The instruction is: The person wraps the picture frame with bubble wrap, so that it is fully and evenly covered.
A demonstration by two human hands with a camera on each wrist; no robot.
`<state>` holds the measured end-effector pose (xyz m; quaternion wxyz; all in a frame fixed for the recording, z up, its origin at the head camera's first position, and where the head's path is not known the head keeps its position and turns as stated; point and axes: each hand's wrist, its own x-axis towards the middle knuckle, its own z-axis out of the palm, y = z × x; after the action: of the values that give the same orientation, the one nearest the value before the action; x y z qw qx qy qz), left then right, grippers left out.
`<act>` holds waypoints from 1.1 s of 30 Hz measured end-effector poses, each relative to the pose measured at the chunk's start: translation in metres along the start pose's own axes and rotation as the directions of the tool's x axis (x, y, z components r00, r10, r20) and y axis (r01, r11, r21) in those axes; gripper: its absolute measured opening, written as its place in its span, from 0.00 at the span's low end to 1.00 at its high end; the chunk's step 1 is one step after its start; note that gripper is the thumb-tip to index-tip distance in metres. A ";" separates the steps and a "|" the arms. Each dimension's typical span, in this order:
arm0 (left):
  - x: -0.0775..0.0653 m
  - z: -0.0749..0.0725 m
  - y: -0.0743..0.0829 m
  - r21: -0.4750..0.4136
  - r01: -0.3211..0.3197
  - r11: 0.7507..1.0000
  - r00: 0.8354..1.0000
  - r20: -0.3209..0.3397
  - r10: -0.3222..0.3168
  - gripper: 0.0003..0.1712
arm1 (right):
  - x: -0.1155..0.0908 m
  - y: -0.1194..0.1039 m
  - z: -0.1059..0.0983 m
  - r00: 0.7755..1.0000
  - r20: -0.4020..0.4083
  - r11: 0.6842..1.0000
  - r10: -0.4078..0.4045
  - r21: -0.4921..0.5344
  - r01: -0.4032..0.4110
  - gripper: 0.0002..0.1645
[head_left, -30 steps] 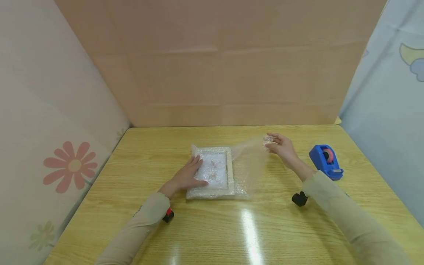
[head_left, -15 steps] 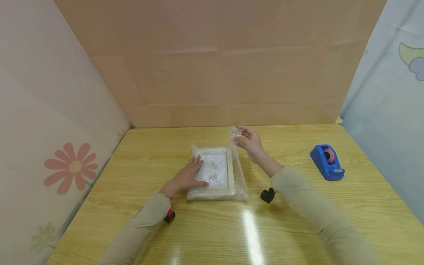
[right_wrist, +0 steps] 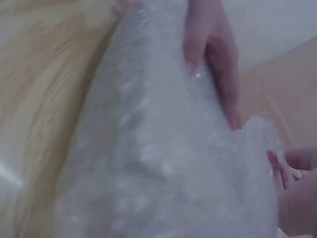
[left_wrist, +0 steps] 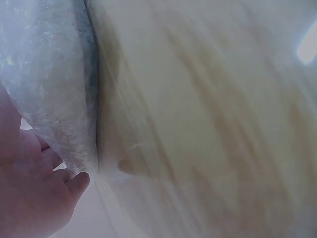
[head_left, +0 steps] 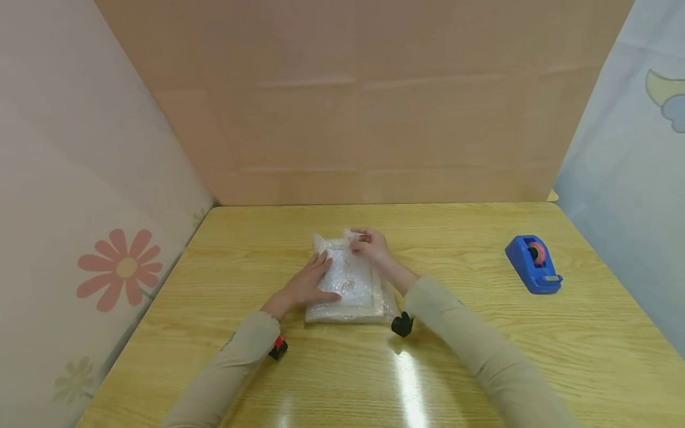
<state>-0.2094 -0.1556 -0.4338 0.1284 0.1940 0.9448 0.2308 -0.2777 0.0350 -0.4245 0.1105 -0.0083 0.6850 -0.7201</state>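
Pinched tight, my right grip (head_left: 371, 246) holds the bubble-wrap edge (head_left: 349, 235) over the frame (head_left: 348, 284) while my left grip (head_left: 305, 285), spread wide, rests there, likely to prevent sliding.

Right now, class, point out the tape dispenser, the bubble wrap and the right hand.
Tape dispenser (head_left: 530, 273), head view: middle of its blue body.
Bubble wrap (right_wrist: 158, 144), right wrist view: middle of its broad surface.
Right hand (head_left: 376, 248), head view: middle of the hand.

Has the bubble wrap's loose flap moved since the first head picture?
Yes. Against the dispenser in the head view, the flap has moved left, away from it, and now reaches over the right side of the frame.
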 end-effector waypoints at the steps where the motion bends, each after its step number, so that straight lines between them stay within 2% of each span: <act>1: 0.000 0.000 0.000 -0.002 -0.004 1.000 1.000 -0.003 0.004 0.54 | 0.001 0.003 0.000 1.000 0.014 0.999 0.001 -0.036 -0.001 0.25; 6: -0.001 0.000 0.002 -0.012 -0.022 1.000 1.000 -0.018 0.022 0.53 | 0.002 0.011 0.001 0.996 0.086 0.983 -0.030 -0.179 0.045 0.24; 9: -0.001 0.000 0.002 -0.013 -0.021 1.000 1.000 -0.017 0.021 0.53 | 0.004 0.013 0.001 0.988 0.142 0.957 -0.066 -0.272 0.103 0.24; 12: -0.001 0.000 0.002 -0.018 -0.020 1.000 1.000 -0.020 0.019 0.54 | 0.005 0.013 0.001 0.977 0.205 0.931 -0.057 -0.342 0.126 0.24; 16: -0.001 0.001 0.002 -0.026 -0.016 1.000 1.000 -0.027 0.015 0.53 | 0.005 0.013 0.000 0.960 0.280 0.926 -0.020 -0.356 0.123 0.25; 20: -0.001 0.002 0.002 -0.030 -0.016 0.999 0.999 -0.031 0.015 0.54 | 0.002 0.012 0.000 0.940 0.339 0.921 -0.034 -0.354 0.161 0.24; 25: 0.000 0.004 -0.002 -0.028 -0.033 0.999 0.998 -0.046 0.032 0.60 | -0.007 0.010 0.001 0.910 0.412 0.897 -0.043 -0.386 0.217 0.26; 29: -0.001 0.003 -0.002 -0.042 -0.040 0.998 0.998 -0.042 0.038 0.63 | -0.010 0.012 0.003 0.906 0.417 0.863 -0.065 -0.433 0.261 0.26; 33: 0.000 -0.001 0.001 -0.001 -0.049 0.999 0.999 -0.008 0.049 0.59 | -0.011 0.012 0.002 0.902 0.423 0.832 -0.087 -0.467 0.299 0.26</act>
<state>-0.2093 -0.1550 -0.4323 0.1190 0.2159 0.9401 0.2353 -0.2648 0.0344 -0.4349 0.1613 -0.2493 0.8141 -0.4991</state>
